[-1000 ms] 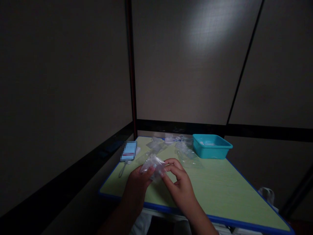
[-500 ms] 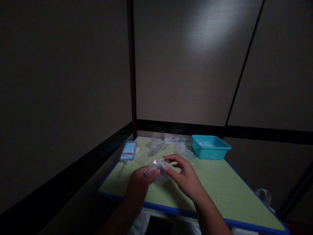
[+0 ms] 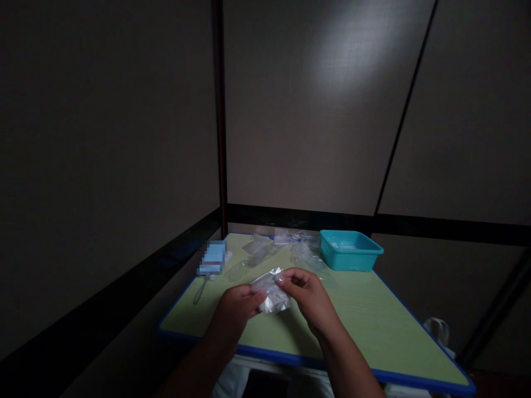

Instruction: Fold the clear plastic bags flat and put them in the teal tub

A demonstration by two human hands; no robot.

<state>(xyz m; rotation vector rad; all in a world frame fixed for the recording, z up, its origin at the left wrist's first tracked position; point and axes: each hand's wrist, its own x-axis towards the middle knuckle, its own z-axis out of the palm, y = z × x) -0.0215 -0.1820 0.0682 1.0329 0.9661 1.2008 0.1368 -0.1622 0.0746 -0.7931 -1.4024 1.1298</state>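
A small clear plastic bag [image 3: 274, 298], shiny and crinkled, is held above the near part of the green table [image 3: 352, 326]. My left hand [image 3: 238, 304] grips its left side, with the thumb lying on top. At the bag's upper right edge, my right hand [image 3: 305, 290] pinches the plastic between thumb and fingers. Whether anything lies inside the bag, I cannot tell. Just beyond my hands, more clear plastic bags [image 3: 257, 255] are spread loosely over the table.
A turquoise plastic basin [image 3: 350, 260] stands at the table's back right, with something pale inside. At the left edge lies a blurred-out light blue object [image 3: 213, 257] with a looped strap [image 3: 201, 290]. Dark wall panels [image 3: 298, 110] rise behind and to the left.
My right hand has gone from spread fingers to a pinch on the bag's upper edge. The bag now looks flatter and more spread out between my hands. The view has shifted slightly.
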